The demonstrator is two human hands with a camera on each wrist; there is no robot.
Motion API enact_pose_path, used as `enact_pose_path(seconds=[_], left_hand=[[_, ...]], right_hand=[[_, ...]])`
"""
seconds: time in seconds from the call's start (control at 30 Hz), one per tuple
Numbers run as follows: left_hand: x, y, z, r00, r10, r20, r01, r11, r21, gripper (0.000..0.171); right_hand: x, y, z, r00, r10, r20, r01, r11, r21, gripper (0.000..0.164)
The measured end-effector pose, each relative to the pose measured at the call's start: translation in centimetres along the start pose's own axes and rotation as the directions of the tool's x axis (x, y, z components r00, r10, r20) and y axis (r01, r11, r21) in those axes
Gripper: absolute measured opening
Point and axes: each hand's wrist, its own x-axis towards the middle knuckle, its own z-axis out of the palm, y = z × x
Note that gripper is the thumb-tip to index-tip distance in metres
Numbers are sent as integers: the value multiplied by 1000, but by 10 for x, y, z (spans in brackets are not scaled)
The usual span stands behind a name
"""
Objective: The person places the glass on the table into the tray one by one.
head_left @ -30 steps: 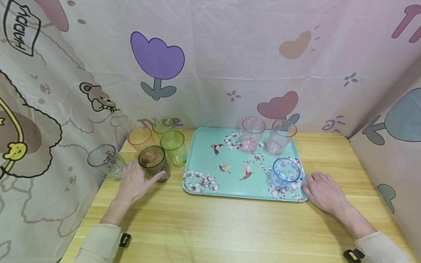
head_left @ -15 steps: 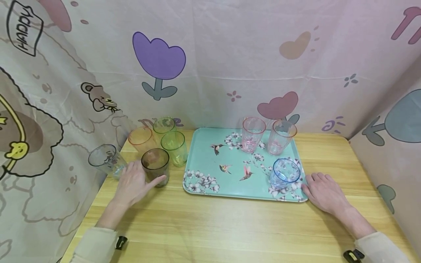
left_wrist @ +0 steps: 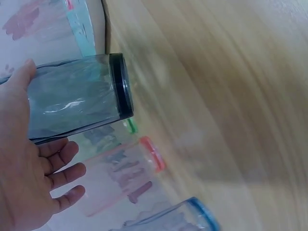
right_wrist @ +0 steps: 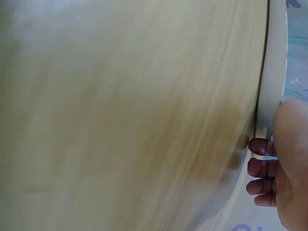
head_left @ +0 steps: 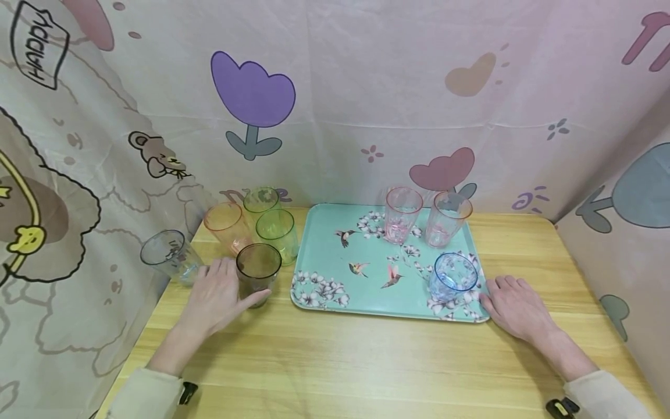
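My left hand (head_left: 211, 297) grips a smoky dark drinking glass (head_left: 256, 276), thumb on its near side; in the left wrist view the thumb and forefinger go round the dark glass (left_wrist: 77, 98) while the other fingers spread free. Behind it stand an orange-rimmed glass (head_left: 230, 230) and two green glasses (head_left: 280, 238). Left of the hand is a clear glass (head_left: 175, 259) with a dark rim. My right hand (head_left: 518, 308) rests on the table with relaxed fingers, its thumb at the right edge of the mint tray (head_left: 324, 250). In the right wrist view its fingertips (right_wrist: 262, 168) lie beside the tray's side.
On the tray stand two pink-rimmed glasses (head_left: 403, 215) at the back right and a short blue glass (head_left: 452, 279) at the front right. The wooden table (head_left: 356, 366) meets a printed cloth (head_left: 345, 75) at the back and both sides.
The left hand and the dark glass have moved right and toward me, away from the orange and green glasses. The right hand and the tray stay put.
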Motion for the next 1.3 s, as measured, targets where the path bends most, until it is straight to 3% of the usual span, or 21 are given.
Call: enact_pose_path(seconds=[0.23, 0.43, 0.8, 1.07, 1.3], left_hand=[[-2, 9, -9, 997, 68, -48, -65, 997, 49, 87], [-2, 15, -17, 984, 150, -95, -140, 984, 106, 91], [4, 31, -23, 966, 226, -129, -209, 969, 129, 101], [12, 48, -26, 967, 245, -73, -236, 965, 110, 101], [22, 61, -25, 943, 316, -105, -303, 945, 123, 106]], right_hand=[[0, 0, 1, 1000, 3, 0, -3, 1000, -1, 24], [0, 0, 1, 1000, 1, -6, -1, 1000, 0, 25], [0, -1, 0, 1000, -11, -19, 11, 1000, -9, 25], [1, -1, -1, 1000, -9, -19, 9, 1000, -12, 25], [1, -1, -2, 1000, -9, -13, 9, 1000, -12, 25]])
